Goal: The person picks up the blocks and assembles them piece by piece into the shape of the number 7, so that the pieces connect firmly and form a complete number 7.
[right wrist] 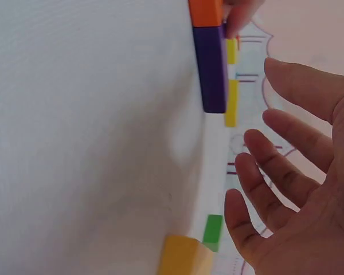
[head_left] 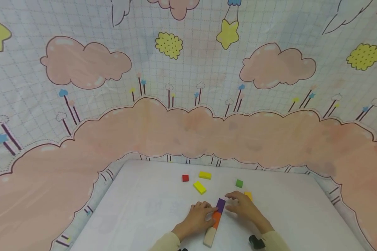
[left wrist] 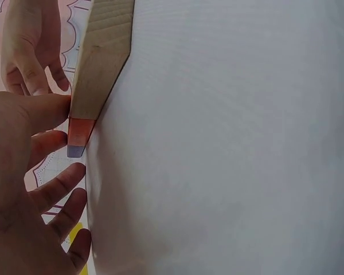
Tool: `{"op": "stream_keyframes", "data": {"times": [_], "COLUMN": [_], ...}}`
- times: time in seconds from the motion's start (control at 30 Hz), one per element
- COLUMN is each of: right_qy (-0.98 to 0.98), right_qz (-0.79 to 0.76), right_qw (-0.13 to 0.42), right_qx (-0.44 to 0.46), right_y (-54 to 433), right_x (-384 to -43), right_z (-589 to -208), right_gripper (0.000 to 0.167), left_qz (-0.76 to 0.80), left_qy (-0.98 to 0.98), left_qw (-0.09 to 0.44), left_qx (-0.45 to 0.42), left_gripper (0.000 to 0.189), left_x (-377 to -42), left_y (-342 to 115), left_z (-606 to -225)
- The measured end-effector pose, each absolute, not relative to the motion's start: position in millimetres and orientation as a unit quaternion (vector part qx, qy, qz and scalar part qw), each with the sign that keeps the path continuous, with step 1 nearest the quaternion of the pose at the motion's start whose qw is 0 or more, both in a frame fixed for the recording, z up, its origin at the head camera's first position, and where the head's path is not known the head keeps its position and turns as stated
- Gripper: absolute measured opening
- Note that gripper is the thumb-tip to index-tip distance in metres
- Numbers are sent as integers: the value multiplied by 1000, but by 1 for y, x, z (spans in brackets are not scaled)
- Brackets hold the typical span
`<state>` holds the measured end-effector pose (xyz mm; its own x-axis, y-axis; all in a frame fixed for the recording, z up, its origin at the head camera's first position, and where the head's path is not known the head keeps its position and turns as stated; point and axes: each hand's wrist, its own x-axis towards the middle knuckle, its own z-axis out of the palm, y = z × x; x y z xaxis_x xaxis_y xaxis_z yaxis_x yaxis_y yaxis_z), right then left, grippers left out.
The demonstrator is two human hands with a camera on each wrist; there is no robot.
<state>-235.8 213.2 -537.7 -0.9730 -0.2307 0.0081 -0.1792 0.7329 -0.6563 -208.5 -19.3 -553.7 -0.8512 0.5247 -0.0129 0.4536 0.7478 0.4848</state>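
Three blocks lie end to end in a straight row on the white table: a purple block (head_left: 221, 205) at the far end, an orange block (head_left: 216, 219) in the middle and a plain wooden block (head_left: 209, 237) nearest the person. My left hand (head_left: 198, 217) rests along the row's left side, its index fingertip at the purple block and its thumb (left wrist: 49, 112) lower down, by the orange one. Both digits touch the same side, and the other fingers are spread loosely. To the right of the purple block, my right hand (head_left: 243, 205) hovers with fingers apart and holds nothing.
Beyond the hands lie a red block (head_left: 185, 178), two yellow blocks (head_left: 199, 187) and a green block (head_left: 239, 183). A yellow-orange block (right wrist: 183, 255) is partly hidden behind the right hand in the head view. Patterned cloth (head_left: 188, 132) rises behind the table (head_left: 128, 205).
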Motion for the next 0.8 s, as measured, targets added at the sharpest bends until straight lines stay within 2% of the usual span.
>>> {"op": "stream_keyframes", "data": {"times": [0.43,0.8], "right_qy": [934,925], "right_qz": [-327,-362], "right_qw": [-37,-36], "right_qx": [-140,-108], "right_y": [235,256], "right_x": [-229,-224], "right_z": [-523,-525], "right_gripper": [37,40], "left_qz": [237,243], "left_qy": [935,934], "left_qw": [70,84], "left_qx": [254,247], "left_gripper": [45,46], "left_x": [-208,-205], "left_y": [-18,-18], "left_z": [-550,-551]}}
